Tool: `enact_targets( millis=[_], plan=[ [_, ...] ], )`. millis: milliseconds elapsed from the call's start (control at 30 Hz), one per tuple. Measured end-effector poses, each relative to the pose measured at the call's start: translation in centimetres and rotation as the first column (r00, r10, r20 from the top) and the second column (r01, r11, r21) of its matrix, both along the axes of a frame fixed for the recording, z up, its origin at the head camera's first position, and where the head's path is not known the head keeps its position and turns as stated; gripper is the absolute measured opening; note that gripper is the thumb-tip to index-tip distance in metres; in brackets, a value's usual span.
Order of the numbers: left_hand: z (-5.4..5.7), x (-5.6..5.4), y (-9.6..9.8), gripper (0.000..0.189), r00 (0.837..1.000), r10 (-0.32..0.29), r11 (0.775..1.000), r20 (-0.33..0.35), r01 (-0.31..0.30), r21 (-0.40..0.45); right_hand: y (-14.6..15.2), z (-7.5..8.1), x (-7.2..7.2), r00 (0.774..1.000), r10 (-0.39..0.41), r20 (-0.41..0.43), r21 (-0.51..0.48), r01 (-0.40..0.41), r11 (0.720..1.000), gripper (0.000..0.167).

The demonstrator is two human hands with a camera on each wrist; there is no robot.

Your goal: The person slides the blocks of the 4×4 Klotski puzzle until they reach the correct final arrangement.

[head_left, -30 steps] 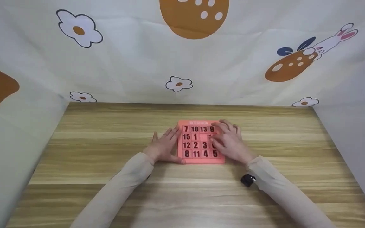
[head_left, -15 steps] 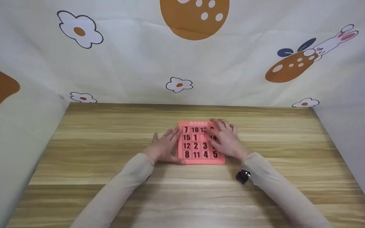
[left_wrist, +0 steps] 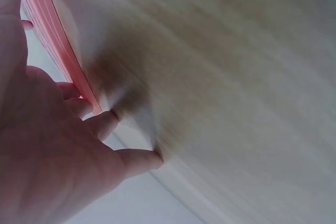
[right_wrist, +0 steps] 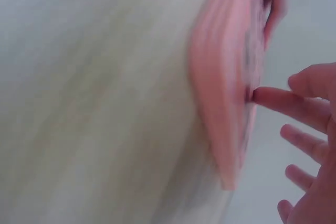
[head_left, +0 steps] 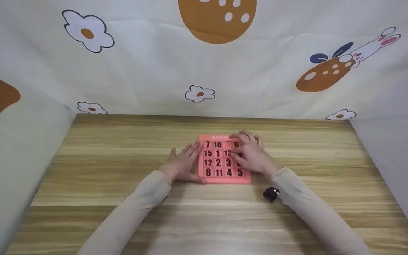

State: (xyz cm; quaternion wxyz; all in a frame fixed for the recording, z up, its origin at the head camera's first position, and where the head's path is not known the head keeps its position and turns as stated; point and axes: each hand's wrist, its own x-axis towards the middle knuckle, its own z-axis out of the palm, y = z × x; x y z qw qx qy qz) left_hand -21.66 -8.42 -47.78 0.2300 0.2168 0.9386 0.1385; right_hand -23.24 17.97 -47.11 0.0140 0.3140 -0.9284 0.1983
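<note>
A pink number slide puzzle (head_left: 225,180) lies flat on the table, black-numbered tiles in its frame. The third slot of its top row is vacant, and just below it sits the 13 tile (head_left: 226,153). My left hand (head_left: 183,165) rests against the puzzle's left side with fingers extended, the thumb at the near left corner. Over the right columns is my right hand (head_left: 257,156), hiding part of the tiles there. In the right wrist view a fingertip (right_wrist: 256,96) touches the puzzle's face, while the other fingers stay off it, loosely bent.
The wood-grain table (head_left: 112,141) extends around the puzzle on all sides. A pale curtain (head_left: 147,71) with flower and rabbit prints closes off the back and sides. A small black device (head_left: 270,194) sits at the right wrist.
The 13 tile has slid from the top row down into the vacant slot below, leaving its former place bare. My right hand shifted slightly left and away over the puzzle; the left hand stayed put.
</note>
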Motion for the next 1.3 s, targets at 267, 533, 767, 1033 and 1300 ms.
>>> enact_targets(
  millis=[267, 533, 767, 1033, 1300],
  plan=[
    [0.2, 0.0, -0.1, 0.121, 1.000, -0.011, 1.000, -0.007, 0.011, -0.004, -0.5, 0.6, -0.7, 1.000, 0.026, -0.002, 0.038, -0.026, 0.999, 0.013],
    [0.1, 0.1, -0.2, 0.120, 1.000, -0.020, 1.000, -0.007, 0.020, -0.016, -1.2, -0.2, -0.9, 0.996, 0.044, 0.072, 0.130, -0.054, 0.990, 0.043],
    [0.1, 0.1, -0.1, 0.121, 1.000, -0.023, 1.000, -0.013, 0.023, -0.006, -1.0, 0.1, -0.6, 0.998, -0.050, -0.031, 0.092, 0.053, 0.994, 0.023],
    [0.3, 0.2, -0.1, 0.121, 1.000, -0.029, 0.999, -0.012, 0.028, -0.019, -1.5, -0.3, -0.2, 0.997, 0.081, 0.006, 0.105, -0.082, 0.991, 0.030],
    [0.4, 0.2, -0.1, 0.121, 1.000, -0.026, 0.999, -0.015, 0.026, -0.037, -1.6, -0.5, -0.3, 0.996, 0.092, -0.001, 0.119, -0.091, 0.989, 0.039]
  ],
)
